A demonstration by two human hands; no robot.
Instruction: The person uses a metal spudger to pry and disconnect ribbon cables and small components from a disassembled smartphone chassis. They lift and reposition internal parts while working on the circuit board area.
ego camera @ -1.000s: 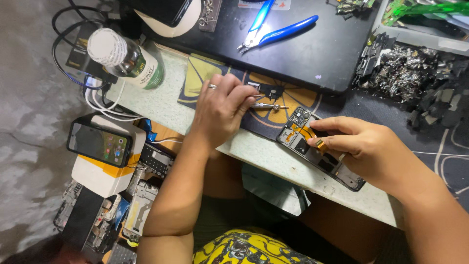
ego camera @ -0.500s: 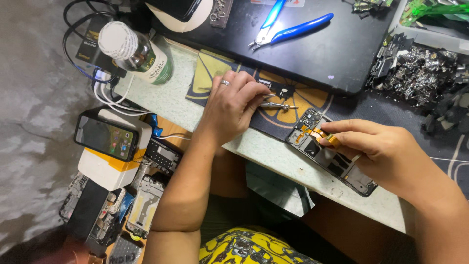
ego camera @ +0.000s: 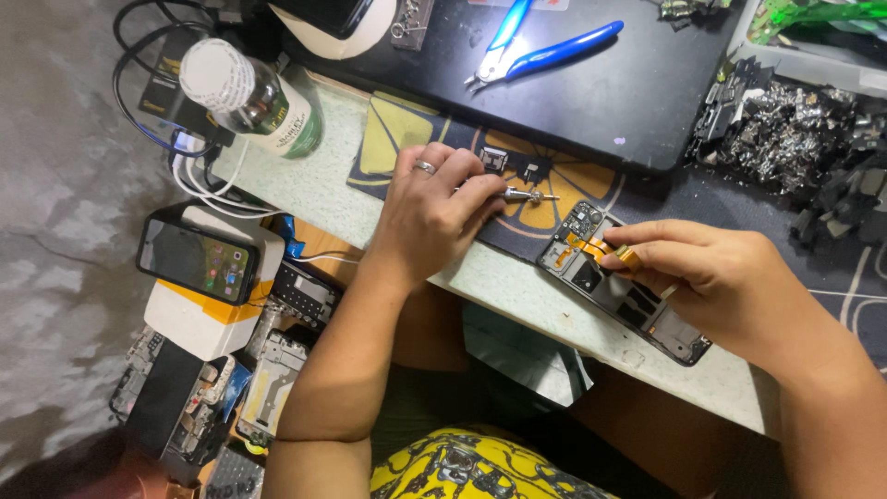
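An opened black phone body [ego camera: 591, 277] lies on the bench edge, its circuit board and an orange flex cable [ego camera: 610, 249] showing. My right hand [ego camera: 711, 277] rests on it, fingertips pinching the orange flex cable. My left hand [ego camera: 434, 212], with a ring on one finger, grips a small metal screwdriver [ego camera: 528, 195] whose tip points right toward the phone. It hovers over a dark mat with yellow pattern [ego camera: 407, 139].
Blue-handled cutters [ego camera: 545, 51] lie on a black slab [ego camera: 628, 102]. A capped bottle [ego camera: 254, 97] stands at left by cables. A lit phone [ego camera: 196, 259] sits on a white box. Scrap phone parts [ego camera: 795, 139] pile at right; more frames [ego camera: 277, 360] lie below left.
The view has drifted slightly. My right hand's fingers have closed more over the orange flex cable; my left hand stays put with the screwdriver.
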